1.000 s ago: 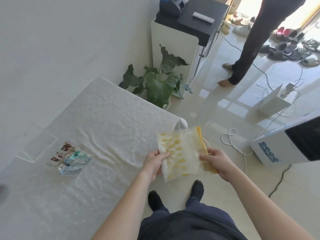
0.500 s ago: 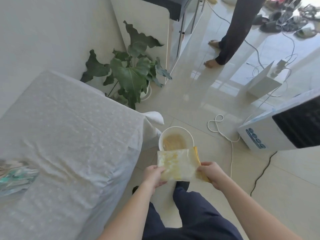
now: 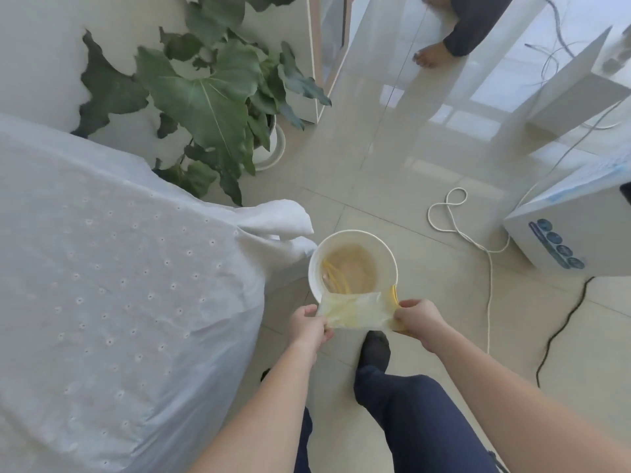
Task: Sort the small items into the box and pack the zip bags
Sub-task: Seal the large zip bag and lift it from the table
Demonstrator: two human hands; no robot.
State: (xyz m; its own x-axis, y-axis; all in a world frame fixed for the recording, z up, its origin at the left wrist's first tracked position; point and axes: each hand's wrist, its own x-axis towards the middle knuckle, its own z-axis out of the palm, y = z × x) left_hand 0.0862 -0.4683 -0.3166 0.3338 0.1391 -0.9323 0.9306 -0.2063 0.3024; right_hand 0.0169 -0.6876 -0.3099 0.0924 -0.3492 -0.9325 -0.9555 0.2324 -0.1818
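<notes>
1. Holding a zip bag [image 3: 355, 310] between them, both hands hover above the floor, just off the table's near right corner.
2. The left hand [image 3: 309, 327] is closed in a pinch on the bag's left edge, thumb on top and fingers curled beneath.
3. The right hand [image 3: 418, 319] is likewise closed on the bag's right end, where a yellow zip strip runs along the edge.
4. The bag is translucent with a faint yellow print; it is held roughly flat and stretched between the two hands, over the near rim of a white bucket [image 3: 353, 264].
5. The bucket stands on the tiled floor [image 3: 392, 186], beside the hanging cloth at the table's corner; inside it lie pale contents with some yellow strips, too blurred to identify.
6. The table [image 3: 112, 285] is covered by a white eyelet-patterned cloth.
7. A potted plant [image 3: 211, 100] with broad green leaves stands past the table's far right corner.
8. A white appliance [image 3: 573, 227] sits on the floor at right; it carries a row of blue round marks, but no writing on it can be read.
9. A white cord [image 3: 454, 220] loops across the floor beside the appliance, and a black cable [image 3: 563, 329] trails nearer.
10. Another person's bare foot [image 3: 430, 54] and dark trouser leg show at the top.
</notes>
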